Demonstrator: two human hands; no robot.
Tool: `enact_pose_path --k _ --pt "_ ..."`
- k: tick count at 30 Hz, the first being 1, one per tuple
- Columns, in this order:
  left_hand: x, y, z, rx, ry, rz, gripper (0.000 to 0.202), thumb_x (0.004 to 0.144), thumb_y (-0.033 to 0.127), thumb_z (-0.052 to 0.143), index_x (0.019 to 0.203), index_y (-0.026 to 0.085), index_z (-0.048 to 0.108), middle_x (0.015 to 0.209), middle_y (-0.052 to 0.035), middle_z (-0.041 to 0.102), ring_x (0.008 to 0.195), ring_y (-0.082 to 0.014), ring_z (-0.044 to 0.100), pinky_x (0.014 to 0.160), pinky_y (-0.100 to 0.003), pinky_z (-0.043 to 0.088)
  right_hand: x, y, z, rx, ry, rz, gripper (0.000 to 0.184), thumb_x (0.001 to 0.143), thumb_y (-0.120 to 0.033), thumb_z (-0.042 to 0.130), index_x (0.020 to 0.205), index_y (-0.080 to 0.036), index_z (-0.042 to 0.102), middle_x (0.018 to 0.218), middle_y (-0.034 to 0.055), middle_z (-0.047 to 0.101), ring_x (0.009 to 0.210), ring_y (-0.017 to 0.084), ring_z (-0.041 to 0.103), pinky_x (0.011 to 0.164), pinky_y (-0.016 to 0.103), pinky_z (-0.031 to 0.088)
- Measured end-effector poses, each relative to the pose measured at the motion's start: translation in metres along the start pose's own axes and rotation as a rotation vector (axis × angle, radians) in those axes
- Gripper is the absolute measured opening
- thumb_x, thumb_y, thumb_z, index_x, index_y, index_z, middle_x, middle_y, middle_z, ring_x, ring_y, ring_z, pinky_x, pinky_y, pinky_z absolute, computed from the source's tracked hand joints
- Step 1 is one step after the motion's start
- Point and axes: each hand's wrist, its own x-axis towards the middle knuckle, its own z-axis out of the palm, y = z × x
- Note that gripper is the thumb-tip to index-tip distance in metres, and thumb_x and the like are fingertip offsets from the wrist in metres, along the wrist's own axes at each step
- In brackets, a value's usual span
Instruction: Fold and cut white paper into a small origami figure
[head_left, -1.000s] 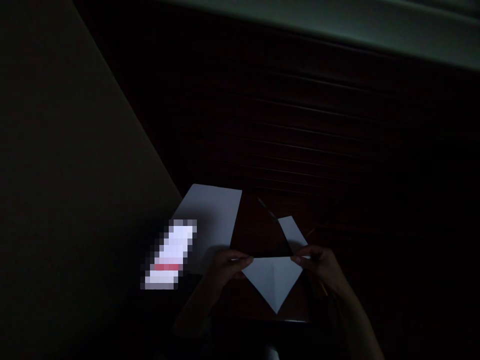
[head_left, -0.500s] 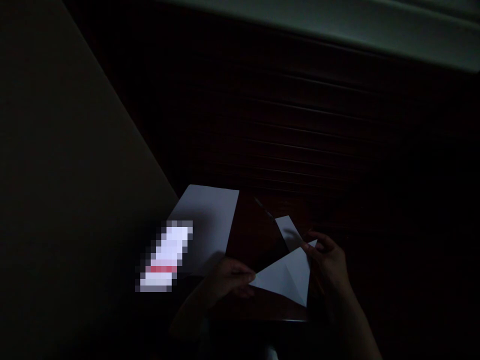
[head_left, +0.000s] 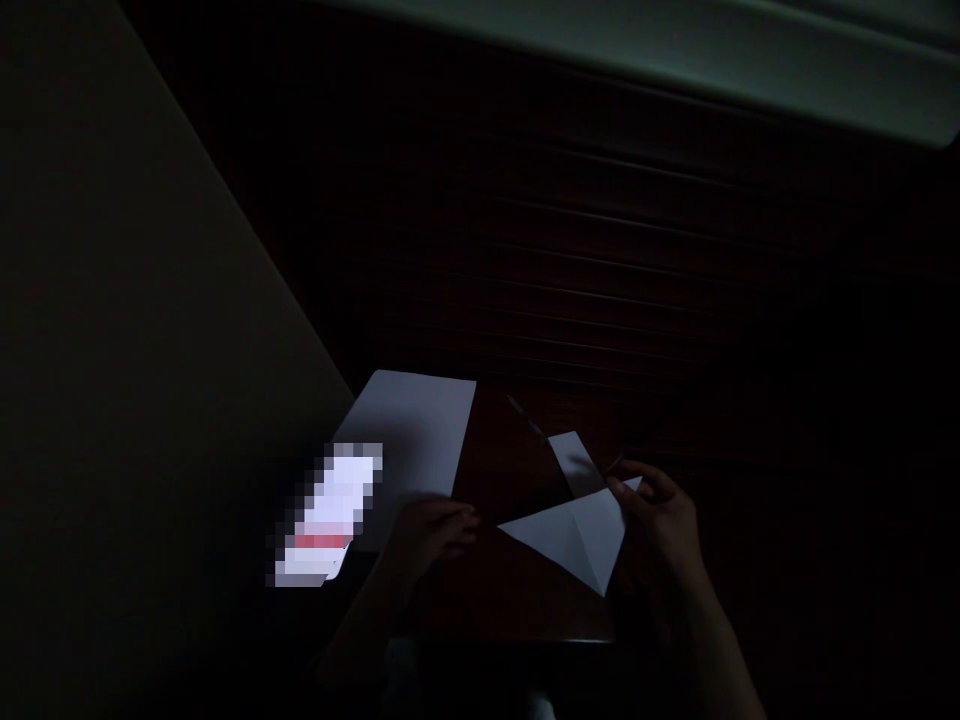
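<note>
A white sheet of paper folded into a triangle (head_left: 577, 535) hangs over the dark table, a crease running down its middle. Its right corner is pinched between the thumb and fingers of my right hand (head_left: 664, 515). My left hand (head_left: 429, 538) is apart from the triangle's left tip, its fingers loosely stretched out and nothing visible in them. It is near the lower right edge of a larger white sheet of paper (head_left: 420, 425). Behind the triangle lies a narrow strip of white paper (head_left: 576, 460), its lower end hidden.
A bright, pixelated screen-like object (head_left: 330, 515) is at the left, overlapping the large sheet. A thin pen-like object (head_left: 525, 415) lies beyond the strip. The table's front edge (head_left: 555, 640) is close to me. A pale wall or panel (head_left: 150, 350) rises on the left. The scene is very dark.
My left hand has let go of the triangle's left tip and moved left. The triangle has swung slightly, its left tip now higher. My right hand keeps its corner.
</note>
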Motion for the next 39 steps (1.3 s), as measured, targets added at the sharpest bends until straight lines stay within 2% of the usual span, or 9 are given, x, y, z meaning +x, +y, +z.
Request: enact_pose_path --k 2,4,8,11,15,23,29,35,39 --pt "-0.005 0.007 0.009 0.053 0.149 0.176 0.033 0.074 0.040 0.057 0.095 0.016 0.062 0.096 -0.0109 0.068 0.083 -0.0246 0.065 0.064 -0.034 0.052 -0.001 0.000 0.005 0.007 -0.011 0.022 0.041 0.057 -0.033 0.077 0.094 -0.018 0.065 0.063 -0.0010 0.060 0.053 0.015 0.055 0.048 0.026 0.042" --pt "-0.016 0.014 0.027 0.160 0.225 0.408 0.038 0.070 0.039 0.061 0.103 0.020 0.061 0.111 -0.0083 0.062 0.101 -0.0260 0.058 0.080 -0.037 0.049 -0.003 0.002 0.013 0.047 -0.040 0.056 0.040 0.057 -0.033 0.076 0.093 -0.019 0.065 0.062 -0.0019 0.060 0.052 0.015 0.055 0.048 0.025 0.043" --pt "-0.042 0.018 0.065 0.524 0.056 0.652 0.109 0.036 0.032 0.084 0.132 0.033 0.033 0.142 -0.0025 0.030 0.128 -0.0319 0.024 0.104 -0.047 0.027 -0.007 0.008 0.029 0.083 -0.072 0.055 0.043 0.061 -0.034 0.075 0.100 -0.019 0.063 0.059 -0.0036 0.056 0.050 0.013 0.053 0.046 0.023 0.042" --pt "-0.048 0.011 0.076 0.655 -0.046 0.625 0.112 0.040 0.031 0.083 0.135 0.036 0.024 0.145 -0.0007 0.022 0.130 -0.0317 0.019 0.104 -0.048 0.026 -0.008 0.012 0.036 0.070 -0.080 0.056 0.045 0.062 -0.035 0.073 0.103 -0.018 0.061 0.058 -0.0034 0.055 0.049 0.012 0.052 0.044 0.022 0.040" --pt "-0.040 0.001 0.072 0.653 0.020 0.559 0.102 0.051 0.029 0.079 0.136 0.035 0.023 0.141 -0.0011 0.030 0.128 -0.0273 0.027 0.103 -0.043 0.031 -0.009 0.014 0.038 0.079 -0.089 0.080 0.050 0.063 -0.037 0.072 0.107 -0.018 0.059 0.060 -0.0019 0.057 0.048 0.012 0.052 0.043 0.022 0.040" --pt "-0.036 0.002 0.069 0.664 0.003 0.618 0.103 0.045 0.030 0.082 0.134 0.034 0.029 0.140 -0.0001 0.033 0.126 -0.0270 0.031 0.103 -0.042 0.032 -0.005 0.019 0.036 0.061 -0.080 0.084 0.049 0.064 -0.038 0.072 0.108 -0.021 0.058 0.060 -0.0024 0.057 0.047 0.012 0.051 0.043 0.022 0.041" --pt "-0.032 -0.003 0.069 0.651 0.015 0.611 0.088 0.054 0.028 0.078 0.130 0.034 0.036 0.135 0.0004 0.041 0.122 -0.0243 0.038 0.102 -0.040 0.034 -0.005 0.018 0.037 0.044 -0.056 0.050 0.051 0.063 -0.039 0.072 0.107 -0.018 0.058 0.058 -0.0031 0.055 0.046 0.011 0.050 0.042 0.021 0.040" --pt "-0.031 -0.004 0.068 0.591 0.011 0.599 0.087 0.052 0.031 0.078 0.130 0.033 0.038 0.134 -0.0002 0.041 0.121 -0.0252 0.038 0.102 -0.040 0.034 -0.007 0.013 0.035 0.046 -0.082 0.029 0.051 0.066 -0.039 0.070 0.110 -0.018 0.056 0.072 0.0031 0.064 0.060 0.017 0.058 0.052 0.026 0.045" --pt "-0.030 0.000 0.067 0.536 0.034 0.585 0.081 0.055 0.029 0.077 0.128 0.031 0.041 0.134 -0.0015 0.042 0.120 -0.0257 0.040 0.100 -0.038 0.035 -0.011 0.004 0.037 0.059 -0.101 0.053 0.047 0.072 -0.049 0.061 0.110 -0.021 0.057 0.096 0.0078 0.066 0.080 0.022 0.062 0.063 0.029 0.049"
